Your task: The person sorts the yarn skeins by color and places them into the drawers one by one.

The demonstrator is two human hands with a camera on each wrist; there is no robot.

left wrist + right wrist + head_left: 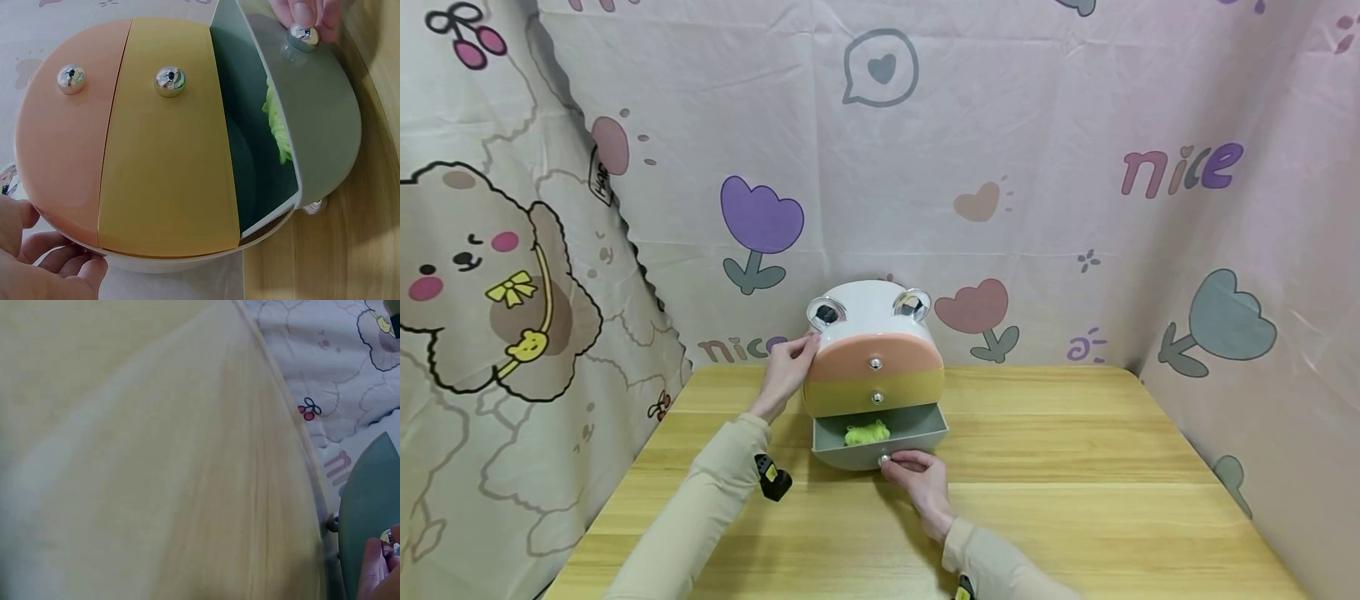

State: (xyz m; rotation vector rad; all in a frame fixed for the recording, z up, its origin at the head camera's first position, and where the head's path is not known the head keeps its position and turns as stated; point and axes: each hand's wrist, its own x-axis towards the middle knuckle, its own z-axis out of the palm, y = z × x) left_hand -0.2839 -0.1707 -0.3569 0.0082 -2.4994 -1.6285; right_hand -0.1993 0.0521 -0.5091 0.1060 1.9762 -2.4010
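Note:
A frog-shaped storage box with three drawers stands on the table. Its bottom green drawer is pulled out, and a bright green shaggy bundle lies inside. The orange drawer and yellow drawer above are closed. My right hand pinches the silver knob of the green drawer between thumb and fingers. At the box's left side, my left hand holds the edge, its fingers bent against the rim. The right wrist view catches only part of the right hand.
The wooden table extends to both sides and in front of the box. A printed cloth hangs close behind it and along the sides. Two bulging eyes stick up from the box top.

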